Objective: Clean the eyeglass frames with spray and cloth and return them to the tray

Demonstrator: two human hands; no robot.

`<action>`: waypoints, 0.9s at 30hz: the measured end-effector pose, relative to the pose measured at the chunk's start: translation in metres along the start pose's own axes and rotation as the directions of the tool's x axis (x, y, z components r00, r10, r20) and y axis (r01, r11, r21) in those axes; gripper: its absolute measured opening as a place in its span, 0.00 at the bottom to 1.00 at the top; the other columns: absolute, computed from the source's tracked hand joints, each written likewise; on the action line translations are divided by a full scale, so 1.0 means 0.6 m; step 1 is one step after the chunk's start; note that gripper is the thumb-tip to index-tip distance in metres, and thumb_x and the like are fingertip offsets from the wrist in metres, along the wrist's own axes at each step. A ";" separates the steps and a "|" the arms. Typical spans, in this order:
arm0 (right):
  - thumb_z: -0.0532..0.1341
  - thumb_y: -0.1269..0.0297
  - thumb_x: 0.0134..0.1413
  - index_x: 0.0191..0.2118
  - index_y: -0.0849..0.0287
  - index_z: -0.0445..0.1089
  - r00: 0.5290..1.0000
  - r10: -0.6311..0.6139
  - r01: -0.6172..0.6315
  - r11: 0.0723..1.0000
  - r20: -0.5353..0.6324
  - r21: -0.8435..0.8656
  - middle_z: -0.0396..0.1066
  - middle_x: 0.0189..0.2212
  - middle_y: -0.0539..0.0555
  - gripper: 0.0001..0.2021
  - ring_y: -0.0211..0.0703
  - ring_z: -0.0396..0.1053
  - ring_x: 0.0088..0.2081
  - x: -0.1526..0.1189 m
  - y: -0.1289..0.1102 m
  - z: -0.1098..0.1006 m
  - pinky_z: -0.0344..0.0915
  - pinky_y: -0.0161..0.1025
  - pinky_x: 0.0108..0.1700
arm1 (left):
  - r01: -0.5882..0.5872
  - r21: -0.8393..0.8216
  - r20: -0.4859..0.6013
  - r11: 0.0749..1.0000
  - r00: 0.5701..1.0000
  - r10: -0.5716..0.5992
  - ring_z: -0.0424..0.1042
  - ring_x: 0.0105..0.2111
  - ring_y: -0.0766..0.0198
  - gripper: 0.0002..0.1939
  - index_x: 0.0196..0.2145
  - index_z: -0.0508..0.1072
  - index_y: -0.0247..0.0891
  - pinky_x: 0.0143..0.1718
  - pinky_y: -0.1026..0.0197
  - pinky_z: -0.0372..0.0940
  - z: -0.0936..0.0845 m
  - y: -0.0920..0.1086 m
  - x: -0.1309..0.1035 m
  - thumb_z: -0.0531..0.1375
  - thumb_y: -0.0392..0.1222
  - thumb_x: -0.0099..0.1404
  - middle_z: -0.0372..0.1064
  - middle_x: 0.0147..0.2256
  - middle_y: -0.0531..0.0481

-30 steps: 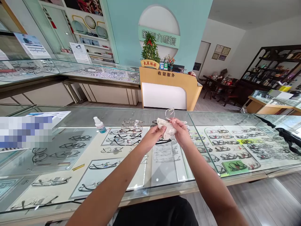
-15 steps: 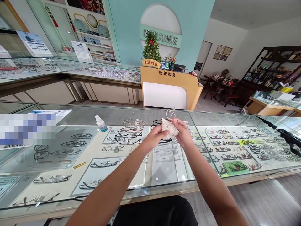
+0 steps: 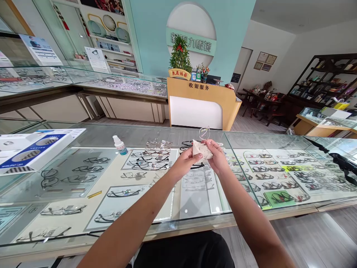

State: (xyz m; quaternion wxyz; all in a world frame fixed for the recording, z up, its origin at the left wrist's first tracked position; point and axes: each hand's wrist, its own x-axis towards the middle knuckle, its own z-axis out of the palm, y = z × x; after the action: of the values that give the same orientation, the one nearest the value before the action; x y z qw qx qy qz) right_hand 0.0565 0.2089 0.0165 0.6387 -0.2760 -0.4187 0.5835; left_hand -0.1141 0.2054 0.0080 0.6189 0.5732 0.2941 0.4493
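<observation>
Right of the spray bottle (image 3: 121,146), left hand (image 3: 182,164) and right hand (image 3: 219,160) clamp fingers on the cloth (image 3: 202,150); light pressure would spare the clear frame (image 3: 204,128).

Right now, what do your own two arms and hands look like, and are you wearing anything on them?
They're bare human ones: my left hand and right hand have no gloves, and I see no rings, watch or bracelet. No sleeve shows on either forearm. My left forearm has a couple of small spots; my right forearm shows no clear markings.
</observation>
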 end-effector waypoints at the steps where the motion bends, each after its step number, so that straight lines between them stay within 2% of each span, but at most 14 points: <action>1: 0.79 0.48 0.54 0.35 0.53 0.82 1.000 -0.003 0.003 1.000 0.003 -0.003 0.78 0.38 0.50 0.15 0.41 0.69 0.38 0.000 0.000 0.000 0.66 0.37 0.40 | -0.004 0.000 -0.010 1.000 1.000 0.004 0.74 0.60 0.43 0.33 0.61 0.79 0.36 0.63 0.47 0.66 0.000 -0.001 0.000 0.73 0.58 0.65 0.80 0.57 0.39; 6: 0.78 0.45 0.53 0.37 0.52 0.80 1.000 0.020 -0.019 0.998 0.005 -0.053 0.79 0.39 0.51 0.17 0.43 0.70 0.37 0.001 0.000 0.001 0.67 0.38 0.39 | -0.019 -0.037 -0.038 0.999 0.999 0.018 0.74 0.56 0.48 0.35 0.59 0.80 0.36 0.59 0.51 0.66 0.002 -0.003 0.002 0.74 0.62 0.64 0.81 0.52 0.41; 12: 0.78 0.46 0.55 0.38 0.52 0.80 0.999 0.013 -0.011 0.998 0.046 -0.060 0.78 0.40 0.50 0.16 0.42 0.70 0.37 0.002 0.005 -0.002 0.68 0.38 0.40 | -0.011 -0.036 -0.089 0.999 0.996 0.007 0.72 0.40 0.57 0.38 0.57 0.82 0.35 0.46 0.57 0.65 0.001 -0.009 0.006 0.72 0.70 0.63 0.78 0.37 0.48; 15: 0.78 0.46 0.55 0.39 0.51 0.80 0.999 0.015 -0.012 0.998 0.048 -0.064 0.80 0.42 0.50 0.16 0.44 0.72 0.39 0.002 0.006 -0.003 0.69 0.39 0.41 | -0.010 -0.053 -0.112 0.999 0.994 0.004 0.71 0.39 0.59 0.39 0.54 0.82 0.35 0.45 0.58 0.64 0.000 -0.016 0.011 0.72 0.72 0.61 0.78 0.37 0.48; 20: 0.77 0.45 0.56 0.37 0.50 0.79 0.998 0.014 -0.008 0.995 0.064 -0.095 0.81 0.46 0.51 0.16 0.47 0.74 0.44 0.000 0.007 -0.001 0.71 0.41 0.45 | -0.012 -0.061 -0.133 0.998 0.991 0.004 0.75 0.41 0.56 0.40 0.54 0.83 0.36 0.46 0.56 0.67 -0.001 -0.022 0.016 0.70 0.75 0.61 0.81 0.40 0.45; 27: 0.75 0.45 0.60 0.39 0.50 0.79 0.993 -0.015 0.035 0.985 0.120 -0.169 0.80 0.44 0.50 0.15 0.45 0.75 0.43 0.001 0.015 -0.003 0.69 0.41 0.48 | -0.013 -0.079 -0.170 0.997 0.985 0.000 0.75 0.40 0.56 0.41 0.50 0.85 0.36 0.46 0.56 0.68 0.001 -0.024 0.019 0.71 0.77 0.58 0.82 0.40 0.44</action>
State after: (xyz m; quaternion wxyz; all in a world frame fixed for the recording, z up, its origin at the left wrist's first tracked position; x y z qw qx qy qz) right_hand 0.0533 0.2112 0.0080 0.5941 -0.2894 -0.5078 0.5527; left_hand -0.1056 0.2161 -0.0041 0.6125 0.5085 0.3258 0.5100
